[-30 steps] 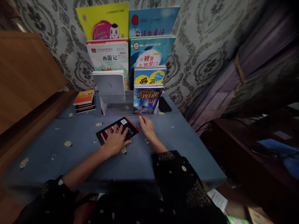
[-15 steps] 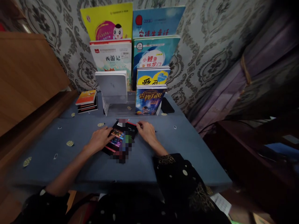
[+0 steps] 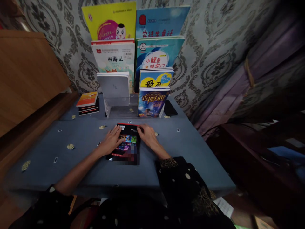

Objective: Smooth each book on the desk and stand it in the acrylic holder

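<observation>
A black book (image 3: pixel 130 128) with a red top edge, a white barcode label and small colourful pictures lies on the table in front of me; its lower part is pixelated. My left hand (image 3: pixel 111 140) rests flat across its left side, fingers stretched out over the cover. At the upper right corner is my right hand (image 3: pixel 147 136), its bent fingers and thumb closed on the book's edge. Just behind the book stands a clear display rack (image 3: pixel 116 111) holding upright books.
In the rack are a grey-covered book (image 3: pixel 113 89), a blue book (image 3: pixel 152 103) and several taller ones behind. A small stack of books (image 3: pixel 88 100) sits at the back left. A dark phone-like slab (image 3: pixel 170 108) lies right of the rack. A blue-grey cloth (image 3: pixel 190 159) covers the table.
The black book has turned to lie straighter in front of me. My left hand has slid right and up onto its cover; my right hand has shifted slightly, staying at the upper right corner.
</observation>
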Tool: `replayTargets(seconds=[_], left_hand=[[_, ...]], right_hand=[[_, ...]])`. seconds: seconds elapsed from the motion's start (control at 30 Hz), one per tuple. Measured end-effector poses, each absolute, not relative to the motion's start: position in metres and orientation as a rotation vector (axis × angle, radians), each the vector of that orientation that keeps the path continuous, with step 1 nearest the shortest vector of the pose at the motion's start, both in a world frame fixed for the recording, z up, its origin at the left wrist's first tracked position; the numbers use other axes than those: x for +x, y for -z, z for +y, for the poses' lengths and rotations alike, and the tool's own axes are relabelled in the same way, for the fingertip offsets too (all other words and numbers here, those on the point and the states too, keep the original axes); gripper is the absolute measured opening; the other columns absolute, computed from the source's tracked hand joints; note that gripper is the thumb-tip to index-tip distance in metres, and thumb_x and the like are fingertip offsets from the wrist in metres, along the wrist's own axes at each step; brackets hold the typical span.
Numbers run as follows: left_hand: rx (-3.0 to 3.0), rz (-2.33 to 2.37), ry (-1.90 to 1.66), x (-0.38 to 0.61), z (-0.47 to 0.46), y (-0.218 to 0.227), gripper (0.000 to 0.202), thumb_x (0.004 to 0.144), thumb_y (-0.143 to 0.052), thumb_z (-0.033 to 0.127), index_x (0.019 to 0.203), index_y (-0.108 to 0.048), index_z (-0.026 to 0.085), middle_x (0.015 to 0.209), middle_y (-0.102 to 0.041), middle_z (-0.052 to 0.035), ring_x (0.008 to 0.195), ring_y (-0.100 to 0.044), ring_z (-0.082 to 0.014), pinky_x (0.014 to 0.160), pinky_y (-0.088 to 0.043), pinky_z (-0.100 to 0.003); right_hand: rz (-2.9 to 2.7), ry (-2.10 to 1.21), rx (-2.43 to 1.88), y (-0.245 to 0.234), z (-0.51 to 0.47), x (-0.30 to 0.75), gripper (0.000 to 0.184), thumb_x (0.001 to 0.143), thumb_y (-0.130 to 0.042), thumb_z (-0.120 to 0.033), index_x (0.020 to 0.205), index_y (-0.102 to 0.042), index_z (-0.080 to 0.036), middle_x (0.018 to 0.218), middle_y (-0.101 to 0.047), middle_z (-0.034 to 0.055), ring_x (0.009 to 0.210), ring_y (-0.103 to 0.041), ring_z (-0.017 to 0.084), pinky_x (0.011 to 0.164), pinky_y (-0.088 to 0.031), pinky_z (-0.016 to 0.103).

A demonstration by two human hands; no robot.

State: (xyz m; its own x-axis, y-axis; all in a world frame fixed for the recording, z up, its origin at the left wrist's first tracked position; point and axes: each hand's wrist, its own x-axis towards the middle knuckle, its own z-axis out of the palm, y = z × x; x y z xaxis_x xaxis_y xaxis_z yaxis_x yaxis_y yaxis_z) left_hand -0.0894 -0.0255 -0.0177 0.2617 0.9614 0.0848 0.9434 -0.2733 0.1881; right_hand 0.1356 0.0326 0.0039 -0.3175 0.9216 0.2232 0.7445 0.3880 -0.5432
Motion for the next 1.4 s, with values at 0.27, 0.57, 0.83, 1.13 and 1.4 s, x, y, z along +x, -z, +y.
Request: replayTargets(seconds=[0.27, 0.57, 0.83, 1.13, 1.4], left_hand=[[2.497, 1.81, -0.134, -0.068, 0.006, 0.006, 0.066, 0.101, -0.034, 0.05, 0.151, -0.031, 0.008, 0.159, -0.027, -0.0192, 0.15, -0.02, -0.0279, 0.119, -0.019, -0.051], [2.729, 1.441, -0.13, -0.04, 0.01, 0.006, 0.068, 0.1, -0.031, 0.056, 0.153, -0.028, 0.013, 0.159, -0.026, -0.0166, 0.149, -0.021, -0.023, 0.121, -0.016, -0.047], [2.817, 1.237, -0.104, -0.034, -0.005, 0.002, 0.065, 0.101, -0.032, 0.057, 0.152, -0.028, 0.017, 0.16, -0.027, -0.0135, 0.15, -0.019, -0.0207, 0.121, -0.014, -0.045], [2.778, 1.316, -0.18, -0.032, -0.002, 0.002, 0.05, 0.105, -0.029, 0.04, 0.149, -0.035, 0.018, 0.157, -0.036, -0.0108, 0.148, -0.026, -0.0193, 0.12, -0.02, -0.044], [2.647, 1.661, -0.312, -0.028, 0.001, 0.01, 0.059, 0.099, -0.039, 0.05, 0.147, -0.041, 0.014, 0.154, -0.039, -0.015, 0.146, -0.031, -0.0272, 0.118, -0.025, -0.049]], right_hand=[[-2.074, -0.493, -1.441, -0.004, 0.035, 0.138, 0.028, 0.096, -0.044, -0.026, 0.097, -0.071, -0.02, 0.095, -0.073, 0.0079, 0.086, -0.065, 0.02, 0.075, -0.043, 0.028], [-1.911, -0.596, -1.443, 0.0, 0.04, 0.14, 0.031, 0.098, -0.04, -0.028, 0.118, -0.063, -0.02, 0.106, -0.074, 0.0101, 0.092, -0.068, 0.022, 0.08, -0.047, 0.03], [-1.901, -0.632, -1.426, -0.001, 0.041, 0.141, 0.032, 0.099, -0.038, -0.029, 0.118, -0.062, -0.019, 0.11, -0.073, 0.0112, 0.099, -0.068, 0.022, 0.086, -0.048, 0.031], [-1.881, -0.643, -1.423, 0.002, 0.042, 0.139, 0.033, 0.099, -0.038, -0.029, 0.117, -0.063, -0.017, 0.108, -0.073, 0.0125, 0.098, -0.068, 0.022, 0.085, -0.048, 0.031], [-2.032, -0.621, -1.353, 0.001, 0.04, 0.136, 0.03, 0.1, -0.039, -0.026, 0.107, -0.066, -0.016, 0.1, -0.074, 0.0106, 0.093, -0.067, 0.021, 0.081, -0.045, 0.028]])
